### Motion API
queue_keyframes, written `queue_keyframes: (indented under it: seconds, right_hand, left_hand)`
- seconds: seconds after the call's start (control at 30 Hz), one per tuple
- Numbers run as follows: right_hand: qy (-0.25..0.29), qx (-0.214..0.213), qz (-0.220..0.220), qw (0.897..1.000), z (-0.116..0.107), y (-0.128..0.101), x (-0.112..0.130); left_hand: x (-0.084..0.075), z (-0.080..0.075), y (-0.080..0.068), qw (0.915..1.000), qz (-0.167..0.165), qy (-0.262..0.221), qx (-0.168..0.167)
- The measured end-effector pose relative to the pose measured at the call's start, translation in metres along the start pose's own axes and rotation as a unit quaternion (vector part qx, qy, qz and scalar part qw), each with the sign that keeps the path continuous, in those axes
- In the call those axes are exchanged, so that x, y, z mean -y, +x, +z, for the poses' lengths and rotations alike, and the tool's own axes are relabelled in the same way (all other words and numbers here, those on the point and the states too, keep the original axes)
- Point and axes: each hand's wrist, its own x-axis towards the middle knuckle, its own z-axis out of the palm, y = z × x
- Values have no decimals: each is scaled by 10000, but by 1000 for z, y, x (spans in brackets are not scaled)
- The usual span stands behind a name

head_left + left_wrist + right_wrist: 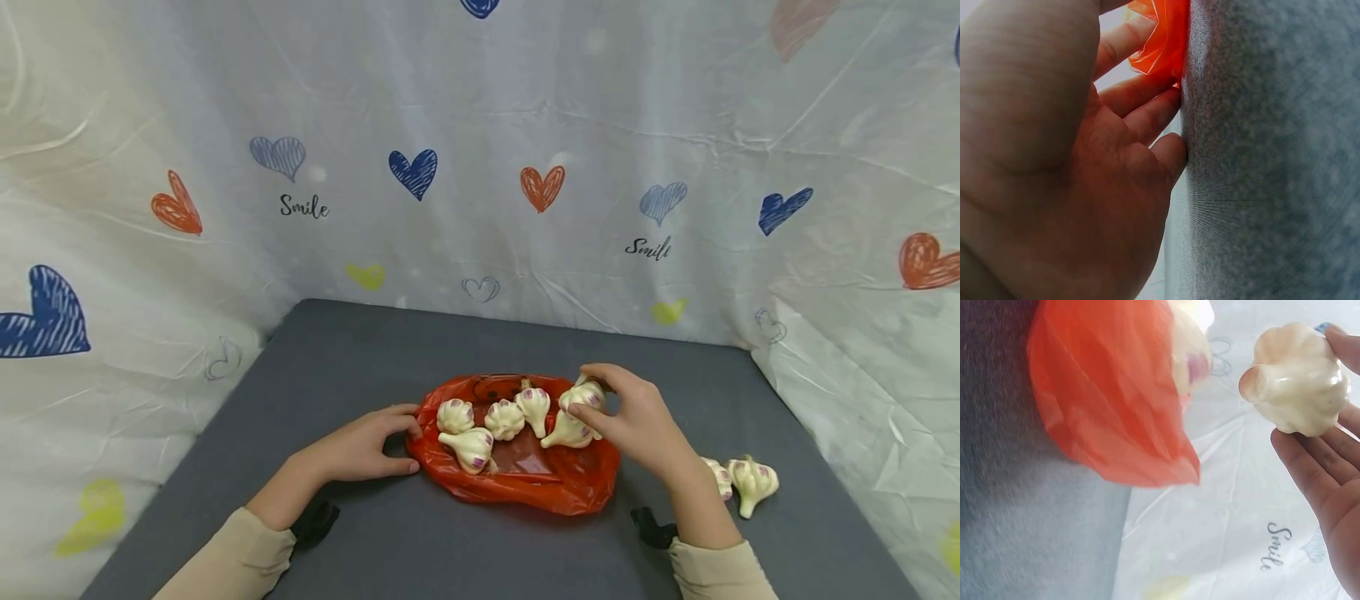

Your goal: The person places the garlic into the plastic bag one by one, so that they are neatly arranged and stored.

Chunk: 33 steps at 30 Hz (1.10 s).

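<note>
A red plastic bag lies spread on the table with its mouth turned up, several garlic bulbs in it. At its left edge my left hand touches the plastic, thumb and fingers spread apart. In the left wrist view the bag covers part of a fingertip. Over the bag's right side my right hand holds a garlic bulb between thumb and fingers. The right wrist view shows this bulb above the fingers, stem toward the bag. Another garlic bulb sits just below it in the bag.
Right of the bag, partly behind my right forearm, lie a garlic bulb and one more. The grey table is bordered by a white sheet printed with hearts, at the back and both sides.
</note>
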Motion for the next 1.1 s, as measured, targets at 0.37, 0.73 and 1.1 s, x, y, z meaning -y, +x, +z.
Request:
queue_keyframes:
  seconds: [0.37, 0.73, 1.1]
  right_hand:
    - [218, 144, 107, 9996, 9, -1, 1]
    - [264, 57, 73, 9996, 15, -1, 1]
    - [548, 254, 189, 9980, 25, -1, 9]
  left_hand:
    - [0, 1, 1, 10000, -6, 12, 2]
    - [1, 0, -1, 10000, -51, 3, 19]
    - [-1, 0, 0, 10000, -74, -15, 4]
